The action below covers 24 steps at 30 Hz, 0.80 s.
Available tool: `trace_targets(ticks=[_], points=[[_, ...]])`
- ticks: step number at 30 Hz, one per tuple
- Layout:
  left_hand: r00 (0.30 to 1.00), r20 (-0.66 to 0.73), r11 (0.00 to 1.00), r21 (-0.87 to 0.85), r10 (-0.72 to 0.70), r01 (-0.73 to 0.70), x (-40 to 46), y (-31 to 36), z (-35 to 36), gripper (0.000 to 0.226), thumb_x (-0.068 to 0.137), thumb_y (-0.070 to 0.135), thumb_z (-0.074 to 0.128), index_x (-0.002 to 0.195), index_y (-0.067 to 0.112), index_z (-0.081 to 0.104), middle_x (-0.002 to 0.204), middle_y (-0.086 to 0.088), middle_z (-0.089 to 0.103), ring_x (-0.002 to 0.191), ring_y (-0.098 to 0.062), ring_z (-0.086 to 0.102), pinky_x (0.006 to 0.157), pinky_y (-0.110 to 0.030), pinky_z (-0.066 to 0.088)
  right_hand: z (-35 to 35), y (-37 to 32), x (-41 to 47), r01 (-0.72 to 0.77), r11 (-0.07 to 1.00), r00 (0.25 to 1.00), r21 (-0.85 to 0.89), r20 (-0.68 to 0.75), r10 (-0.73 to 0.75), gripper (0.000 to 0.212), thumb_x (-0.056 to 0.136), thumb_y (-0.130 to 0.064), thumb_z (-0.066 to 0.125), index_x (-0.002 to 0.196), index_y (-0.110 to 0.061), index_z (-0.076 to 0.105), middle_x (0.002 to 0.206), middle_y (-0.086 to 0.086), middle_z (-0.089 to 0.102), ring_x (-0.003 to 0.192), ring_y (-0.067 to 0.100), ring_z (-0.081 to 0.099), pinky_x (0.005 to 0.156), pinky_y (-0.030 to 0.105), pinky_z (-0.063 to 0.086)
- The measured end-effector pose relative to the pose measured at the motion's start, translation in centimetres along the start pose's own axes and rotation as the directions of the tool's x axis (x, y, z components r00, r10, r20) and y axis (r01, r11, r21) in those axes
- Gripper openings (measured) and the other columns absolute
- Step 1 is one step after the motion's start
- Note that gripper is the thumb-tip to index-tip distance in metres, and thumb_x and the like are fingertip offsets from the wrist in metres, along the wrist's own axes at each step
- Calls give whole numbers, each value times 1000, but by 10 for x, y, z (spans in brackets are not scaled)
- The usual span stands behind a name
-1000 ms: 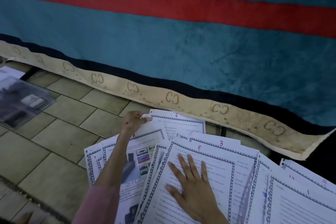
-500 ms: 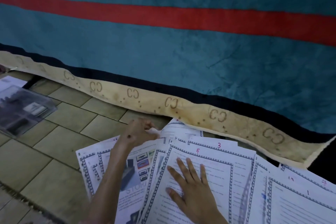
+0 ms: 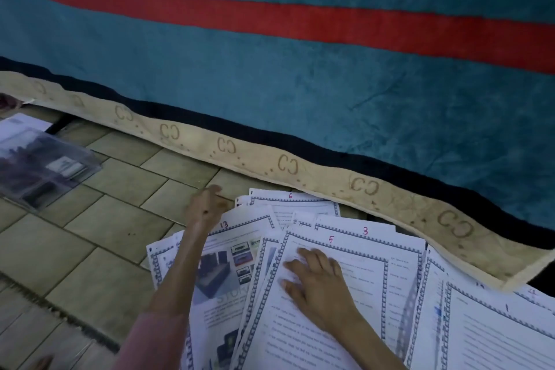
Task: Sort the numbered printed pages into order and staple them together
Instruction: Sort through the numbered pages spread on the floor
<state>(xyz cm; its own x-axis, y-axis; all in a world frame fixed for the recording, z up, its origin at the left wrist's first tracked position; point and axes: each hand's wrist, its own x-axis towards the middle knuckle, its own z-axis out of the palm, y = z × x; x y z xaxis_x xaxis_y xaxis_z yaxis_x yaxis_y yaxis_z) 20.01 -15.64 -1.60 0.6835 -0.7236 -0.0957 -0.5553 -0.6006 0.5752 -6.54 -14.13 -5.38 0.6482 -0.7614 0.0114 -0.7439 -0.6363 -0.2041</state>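
1. Head view, the only one I have: the numbered pages lie fanned out on the tiled floor [image 3: 99,231], just in front of a blue blanket [image 3: 300,84] with a red stripe and a beige border.
2. I can read several numbers: page 5 [image 3: 354,294] on top in the middle, page 3 [image 3: 375,230] under it, page 6 [image 3: 294,203] at the far edge, page 13 [image 3: 240,237] with photos on the left, and page 1 [image 3: 495,333] on the right.
3. The right hand [image 3: 318,285] lies flat on page 5 with straight fingers; its grip is released and it only presses the sheet down.
4. The left hand [image 3: 207,206] reaches to the far left corner of the pile, near page 6 and page 13. Its fingers look curled, but I cannot tell if its grip holds a sheet or nothing.
5. A clear plastic folder [image 3: 42,165] lies well apart on the left. I see no stapler for sure.
6. My judgement: sorting is at an early stage, because the numbers are mixed.
7. To do this step well, I would keep the right palm as an anchor, pull only one sheet at a time by its corner, and read its number before placing it.
8. The risk is that thin sheets slide together or one becomes folded.
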Motion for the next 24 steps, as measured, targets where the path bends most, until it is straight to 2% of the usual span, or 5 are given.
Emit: trace_targets(ticks=[5,9,16,20,24], points=[[913,-75,915,-74,-402,397,-55,-53,-11,54,79,35,69,120,4,51,127,-24,49,115,-41,47,93,-51,44,8,-15,3,-37,997,991,74,128,27,97,69,-77,-10,144,-29,27,157,2,14,146,27,7,115,51,4],[915,-216,939,-38,-341,341,-94,-27,-4,53,78,26,70,121,6,48,128,-23,41,118,-40,38,95,-49,36,17,-19,0,-82,995,991,48,105,77,98,66,-79,-11,149,-28,-4,158,-2,-14,139,17,-27,110,46,-20],[940,-341,958,279,29,71,-154,6,21,76,76,20,73,141,15,35,145,-18,34,127,-40,38,92,-52,38,12,-19,-3,-60,924,991,377,-89,101,66,92,-56,21,140,-15,40,153,1,25,145,17,12,119,37,5],[999,41,1000,-14,-22,23,-161,0,34,62,90,37,55,139,9,29,137,-17,40,125,-35,41,91,-45,43,-11,-15,-23,-263,870,845,416,-336,416,42,89,-34,33,112,-16,64,115,5,56,108,26,49,85,41,44],[976,218,973,-221,-22,72,-153,-3,40,37,92,25,53,116,-3,48,100,-8,58,94,-25,57,77,-32,45,-25,-6,-48,-521,676,835,521,146,531,68,89,-64,25,133,-16,46,133,8,53,123,28,46,100,37,39]])
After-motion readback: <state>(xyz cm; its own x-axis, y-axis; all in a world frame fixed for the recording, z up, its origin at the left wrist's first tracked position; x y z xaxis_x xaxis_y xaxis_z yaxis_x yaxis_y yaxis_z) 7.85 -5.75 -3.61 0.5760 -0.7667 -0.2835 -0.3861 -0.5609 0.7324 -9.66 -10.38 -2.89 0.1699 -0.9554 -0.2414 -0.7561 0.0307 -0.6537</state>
